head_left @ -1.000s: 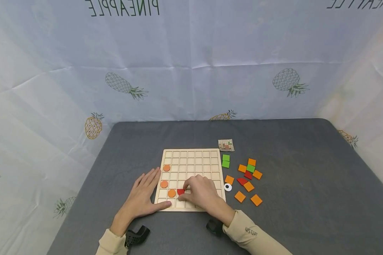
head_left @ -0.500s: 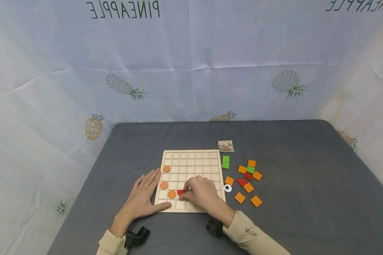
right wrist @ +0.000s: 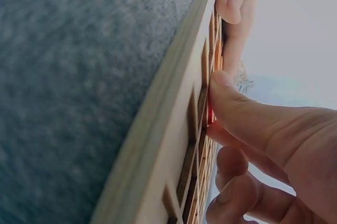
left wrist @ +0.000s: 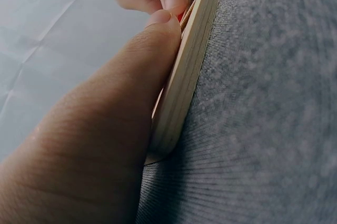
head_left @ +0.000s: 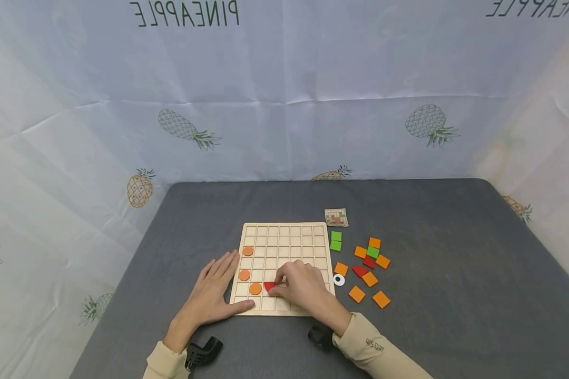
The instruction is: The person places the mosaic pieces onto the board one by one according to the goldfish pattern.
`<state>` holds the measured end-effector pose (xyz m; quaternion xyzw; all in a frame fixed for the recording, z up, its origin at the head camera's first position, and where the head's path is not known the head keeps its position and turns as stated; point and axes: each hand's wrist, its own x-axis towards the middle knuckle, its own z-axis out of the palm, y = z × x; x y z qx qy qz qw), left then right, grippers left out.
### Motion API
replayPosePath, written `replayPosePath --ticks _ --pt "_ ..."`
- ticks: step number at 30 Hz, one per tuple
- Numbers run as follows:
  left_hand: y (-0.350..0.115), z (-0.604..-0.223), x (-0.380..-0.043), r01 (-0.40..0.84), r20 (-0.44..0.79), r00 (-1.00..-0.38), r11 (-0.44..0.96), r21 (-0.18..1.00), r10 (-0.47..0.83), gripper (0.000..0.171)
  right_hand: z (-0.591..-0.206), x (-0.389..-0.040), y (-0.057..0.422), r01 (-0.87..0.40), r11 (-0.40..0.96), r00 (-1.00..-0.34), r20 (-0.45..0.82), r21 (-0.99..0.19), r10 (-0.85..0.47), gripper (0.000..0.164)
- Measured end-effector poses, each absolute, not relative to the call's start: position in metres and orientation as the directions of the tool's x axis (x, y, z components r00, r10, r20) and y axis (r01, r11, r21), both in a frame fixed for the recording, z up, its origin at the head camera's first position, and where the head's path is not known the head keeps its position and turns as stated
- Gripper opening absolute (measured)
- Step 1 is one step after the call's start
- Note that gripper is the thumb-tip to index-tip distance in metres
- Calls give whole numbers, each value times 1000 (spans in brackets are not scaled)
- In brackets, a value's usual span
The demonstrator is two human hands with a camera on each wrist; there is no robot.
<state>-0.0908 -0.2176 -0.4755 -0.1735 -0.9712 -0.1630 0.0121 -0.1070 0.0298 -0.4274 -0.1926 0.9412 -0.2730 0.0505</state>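
A wooden grid board (head_left: 308, 241) lies on the dark table. My left hand (head_left: 211, 295) rests along its left side, fingers straight and the thumb over the front left corner. Near the front of the grid my right hand (head_left: 303, 287) pinches a red tile (head_left: 268, 286) between thumb and a finger; part of the tile is hidden under the hand. In the right wrist view the red tile (right wrist: 210, 109) shows as a thin strip low in the grid. An orange disc (head_left: 255, 288) sits just left of it, with two more orange discs (head_left: 244, 275) farther up the left side.
Right of the board lie several orange square tiles (head_left: 357, 294), green tiles (head_left: 335, 246), red tiles (head_left: 359, 271) and a white ring-shaped piece with a black centre (head_left: 339, 280). A small printed grid card (head_left: 336, 217) lies by the far right corner. A patterned curtain hangs behind.
My right thumb and fingers have shifted very slightly to the right at the red tile. The left hand has stayed in place on the board.
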Motion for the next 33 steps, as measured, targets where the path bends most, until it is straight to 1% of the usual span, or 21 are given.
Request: replayPosePath --ticks 5,10,15,25,33 --pt "-218 -476 -91 342 83 -939 887 311 333 113 -427 -107 32 -351 774 -915 19 -527 -402 28" --pt "-217 -476 -91 342 89 -939 891 300 331 115 -427 -107 34 -397 765 -899 45 -507 -436 20" --pt "-217 -476 -91 342 91 -940 892 295 330 115 -427 -107 33 -429 753 -877 33 -499 -479 22" --pt "-217 -476 -90 335 83 -942 894 299 325 114 -425 -106 35 -438 746 -876 53 -502 -479 18" --pt "-217 -476 -89 339 93 -941 891 302 326 113 -403 -112 56 -391 746 -897 39 -539 -441 18"
